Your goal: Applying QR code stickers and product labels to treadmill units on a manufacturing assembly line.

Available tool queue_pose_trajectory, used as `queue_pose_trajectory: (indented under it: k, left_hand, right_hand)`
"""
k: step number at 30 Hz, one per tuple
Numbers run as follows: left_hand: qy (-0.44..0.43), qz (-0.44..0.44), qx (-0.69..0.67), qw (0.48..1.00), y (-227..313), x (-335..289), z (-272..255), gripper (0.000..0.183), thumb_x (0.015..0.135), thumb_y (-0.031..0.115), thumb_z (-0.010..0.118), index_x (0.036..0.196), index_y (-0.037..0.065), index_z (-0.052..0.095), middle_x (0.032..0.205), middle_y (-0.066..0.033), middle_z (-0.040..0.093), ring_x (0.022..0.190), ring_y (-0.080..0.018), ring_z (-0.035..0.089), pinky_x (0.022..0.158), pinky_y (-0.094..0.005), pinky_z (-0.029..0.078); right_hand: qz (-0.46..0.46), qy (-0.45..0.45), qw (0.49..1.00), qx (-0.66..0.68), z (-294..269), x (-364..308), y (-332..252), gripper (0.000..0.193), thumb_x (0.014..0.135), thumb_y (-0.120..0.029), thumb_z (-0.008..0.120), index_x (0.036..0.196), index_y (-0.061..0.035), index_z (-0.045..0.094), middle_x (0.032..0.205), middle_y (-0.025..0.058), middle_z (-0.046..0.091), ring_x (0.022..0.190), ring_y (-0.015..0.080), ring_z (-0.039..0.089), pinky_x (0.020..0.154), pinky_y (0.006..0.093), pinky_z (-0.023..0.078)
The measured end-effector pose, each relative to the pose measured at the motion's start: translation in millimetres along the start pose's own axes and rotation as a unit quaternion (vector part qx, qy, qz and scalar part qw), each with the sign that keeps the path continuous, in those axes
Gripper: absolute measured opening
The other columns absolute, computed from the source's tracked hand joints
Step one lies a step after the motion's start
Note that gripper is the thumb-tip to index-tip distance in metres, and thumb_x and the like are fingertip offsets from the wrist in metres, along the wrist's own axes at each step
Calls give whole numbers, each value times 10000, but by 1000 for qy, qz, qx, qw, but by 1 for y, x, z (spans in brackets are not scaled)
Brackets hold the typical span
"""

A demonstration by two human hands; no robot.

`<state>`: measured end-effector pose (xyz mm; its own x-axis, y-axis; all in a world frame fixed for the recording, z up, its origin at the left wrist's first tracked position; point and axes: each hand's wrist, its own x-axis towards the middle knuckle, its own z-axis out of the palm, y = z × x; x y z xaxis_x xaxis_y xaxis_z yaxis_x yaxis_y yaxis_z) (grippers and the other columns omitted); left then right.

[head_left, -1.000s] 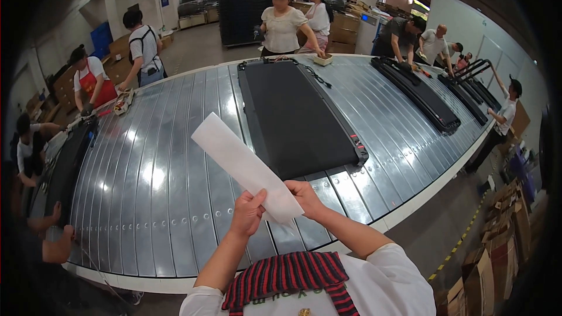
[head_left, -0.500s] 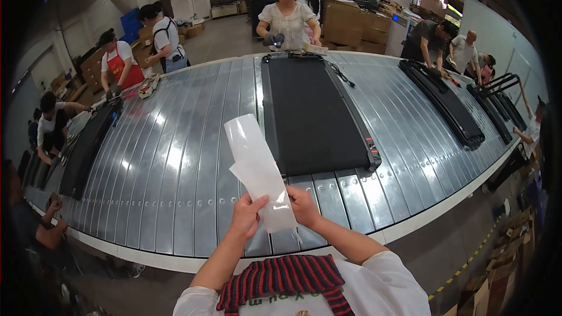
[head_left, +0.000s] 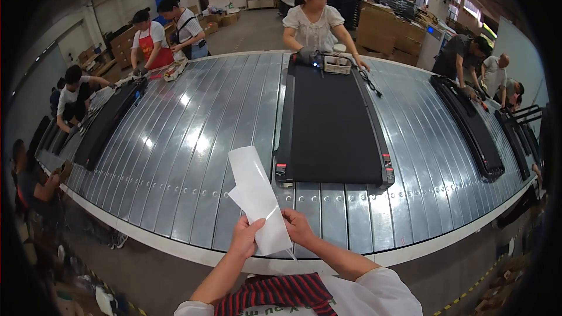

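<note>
Glossy white sheets [head_left: 261,199], long and overlapping at an angle, are between my hands above the near edge of the metal table. My left hand [head_left: 248,235] pinches their left edge with the thumb on top. At the opposite edge, the fingers of my right hand [head_left: 298,227] are curled round the sheets. Just beyond them lies a flat black treadmill base [head_left: 331,123], with red-marked labels at its near corners. Neither hand touches it.
Across the table, a person [head_left: 316,23] in a white blouse holds a dark power tool [head_left: 317,60] beside a parts tray [head_left: 338,65]. A black cable [head_left: 372,83] lies to its right. More treadmill bases [head_left: 111,123] and co-workers line both sides of the slatted metal table [head_left: 193,117].
The view has shifted, so the treadmill base sits further right and lower. The person opposite has turned aside, and the parts tray now rests at the base's far end. My grip stays alike.
</note>
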<state>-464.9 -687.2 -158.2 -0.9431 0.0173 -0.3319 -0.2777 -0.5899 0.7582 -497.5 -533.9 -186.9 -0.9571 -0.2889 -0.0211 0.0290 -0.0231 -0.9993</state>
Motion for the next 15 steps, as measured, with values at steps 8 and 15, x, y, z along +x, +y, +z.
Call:
queue_pose_trajectory:
  k: [8, 15]
  left_hand:
    - [111, 108, 100, 983, 41, -11, -53, 218, 722, -15, 598, 913, -12, 493, 891, -101, 585, 775, -158, 577, 694, -276, 470]
    - [86, 130, 105, 982, 45, -13, -83, 277, 707, -40, 599, 961, -12, 492, 892, -81, 587, 786, -139, 572, 700, -256, 463]
  right_hand:
    - [0, 67, 994, 89, 24, 14, -36, 139, 846, -140, 519, 784, -20, 546, 642, -10, 529, 581, 52, 481, 535, 193, 393]
    - [-317, 80, 909, -259, 100, 10, -70, 67, 761, -65, 577, 803, -25, 544, 690, 93, 534, 614, 196, 538, 556, 259, 430]
